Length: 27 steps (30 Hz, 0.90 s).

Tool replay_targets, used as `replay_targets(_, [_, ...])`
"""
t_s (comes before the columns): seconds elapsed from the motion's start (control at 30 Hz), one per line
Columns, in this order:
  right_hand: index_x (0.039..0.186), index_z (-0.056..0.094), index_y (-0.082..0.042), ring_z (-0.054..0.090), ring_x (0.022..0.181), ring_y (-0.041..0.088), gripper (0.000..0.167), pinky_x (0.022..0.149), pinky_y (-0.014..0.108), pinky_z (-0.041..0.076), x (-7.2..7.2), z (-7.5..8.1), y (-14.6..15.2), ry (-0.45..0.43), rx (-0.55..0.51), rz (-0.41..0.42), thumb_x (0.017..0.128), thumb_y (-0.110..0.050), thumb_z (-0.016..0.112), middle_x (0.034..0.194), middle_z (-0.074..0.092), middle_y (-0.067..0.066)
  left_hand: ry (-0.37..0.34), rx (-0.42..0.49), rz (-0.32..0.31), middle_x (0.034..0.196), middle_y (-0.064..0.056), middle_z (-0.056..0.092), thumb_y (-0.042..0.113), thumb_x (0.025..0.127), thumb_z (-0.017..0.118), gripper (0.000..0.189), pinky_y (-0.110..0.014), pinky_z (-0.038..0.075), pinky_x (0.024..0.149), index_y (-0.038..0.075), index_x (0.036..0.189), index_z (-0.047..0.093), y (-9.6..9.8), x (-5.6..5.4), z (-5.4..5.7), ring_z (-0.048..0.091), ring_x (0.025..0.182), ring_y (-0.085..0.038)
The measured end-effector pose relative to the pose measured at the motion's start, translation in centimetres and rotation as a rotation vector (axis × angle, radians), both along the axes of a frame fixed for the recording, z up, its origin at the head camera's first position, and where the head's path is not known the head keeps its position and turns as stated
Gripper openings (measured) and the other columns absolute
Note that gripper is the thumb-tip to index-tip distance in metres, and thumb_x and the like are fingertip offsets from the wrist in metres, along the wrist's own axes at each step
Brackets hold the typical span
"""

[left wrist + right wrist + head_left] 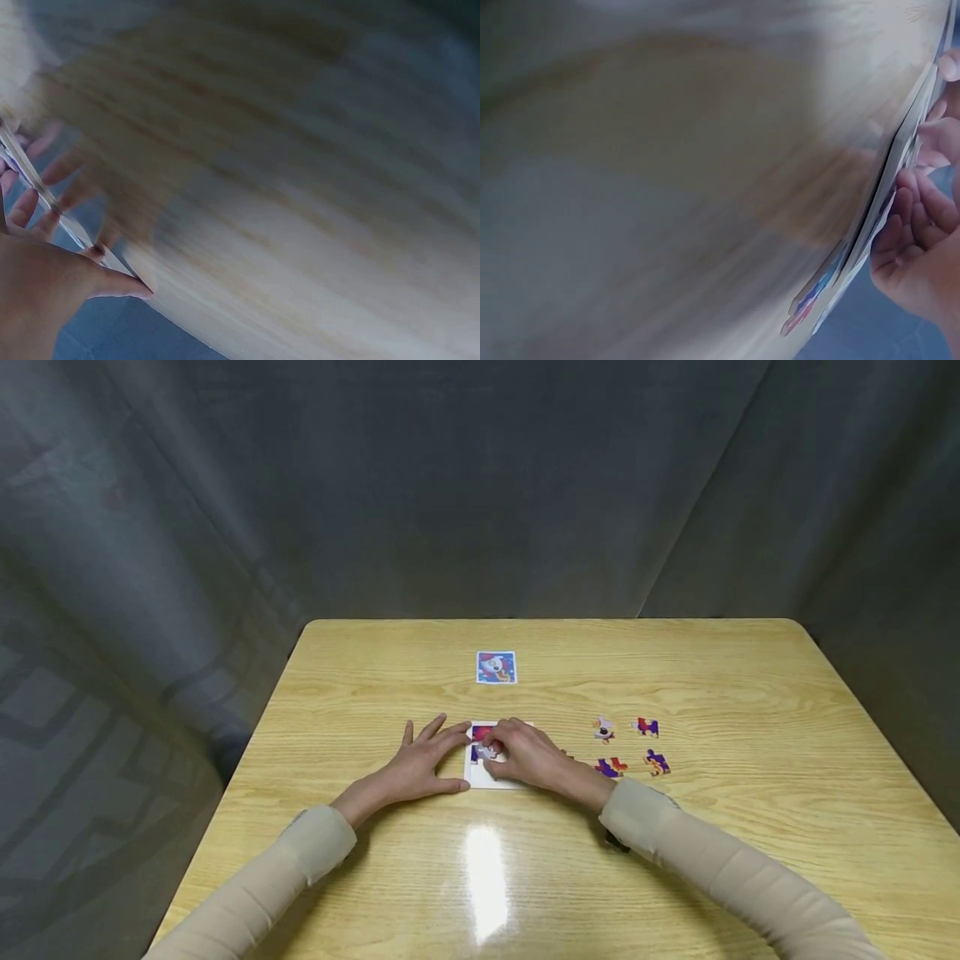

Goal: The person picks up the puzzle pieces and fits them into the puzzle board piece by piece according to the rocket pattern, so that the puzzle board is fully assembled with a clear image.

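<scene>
A square white puzzle board (477, 777) lies flat on the table, with a few jigsaw pieces in its upper left part. My left hand (420, 767) is spread beside it, thumb and fingers straight, fingertips touching its left edge; the left wrist view shows the thumb (124, 285) at the board's edge. Over the board, my right hand (528, 756) has thumb and forefinger bent around a grey-white jigsaw piece (486, 752), pinching it at the board's surface. In the right wrist view the curled fingers (902, 206) partly hide the piece.
Several loose jigsaw pieces lie right of the board, among them a white one (603, 729), a red and purple one (647, 727) and an orange and purple one (657, 762). Behind the board rests a small picture card (497, 667). Grey curtains (480, 485) surround the wooden table (375, 652).
</scene>
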State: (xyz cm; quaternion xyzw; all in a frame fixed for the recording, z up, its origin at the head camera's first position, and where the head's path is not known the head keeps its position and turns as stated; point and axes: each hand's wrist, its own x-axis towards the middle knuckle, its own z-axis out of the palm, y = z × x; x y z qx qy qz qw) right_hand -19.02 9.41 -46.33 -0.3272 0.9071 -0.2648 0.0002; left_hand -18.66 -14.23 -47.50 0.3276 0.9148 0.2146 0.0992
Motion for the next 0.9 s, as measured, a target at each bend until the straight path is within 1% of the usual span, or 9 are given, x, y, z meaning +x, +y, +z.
replay_targets(0.27, [0.095,0.069,-0.010,0.051,0.074,0.009,0.020,0.063,0.022,0.044,-0.04,0.20,-0.09,0.007,-0.003,-0.018,0.079,-0.019,0.076,0.080,0.059,-0.004,0.000,0.012,0.002,0.158,0.003,0.025,0.056,0.085,0.065,0.070,-0.074,-0.003,0.104,0.020,0.141,0.044,0.05,-0.05,-0.03,0.008,0.147,-0.034])
replay_targets(0.5, [0.096,0.071,-0.012,0.053,0.077,0.009,0.018,0.066,0.023,0.046,-0.02,0.08,-0.19,0.008,0.013,-0.034,0.081,-0.021,0.076,0.082,0.060,-0.005,0.000,0.010,-0.002,0.158,0.003,0.026,0.056,0.085,0.065,0.069,-0.074,-0.003,0.104,0.020,0.141,0.045,0.01,0.05,0.04,0.008,0.146,-0.035])
replay_targets(0.7, [0.097,0.072,-0.011,0.055,0.080,0.011,0.018,0.068,0.025,0.048,0.02,-0.01,-0.12,0.033,0.013,-0.010,0.083,-0.022,0.076,0.086,0.062,-0.003,-0.002,0.016,-0.001,0.158,0.002,0.026,0.056,0.085,0.065,0.069,-0.075,-0.003,0.104,0.020,0.140,0.045,-0.04,0.11,0.06,0.008,0.146,-0.035])
replay_targets(0.9, [0.099,0.072,-0.010,0.055,0.081,0.011,0.019,0.068,0.024,0.048,0.01,-0.07,-0.14,0.027,0.030,0.001,0.085,-0.022,0.075,0.088,0.061,-0.002,-0.013,0.005,0.001,0.158,0.004,0.025,0.057,0.085,0.064,0.070,-0.074,-0.004,0.104,0.021,0.141,0.044,0.06,-0.02,0.03,0.006,0.147,-0.032])
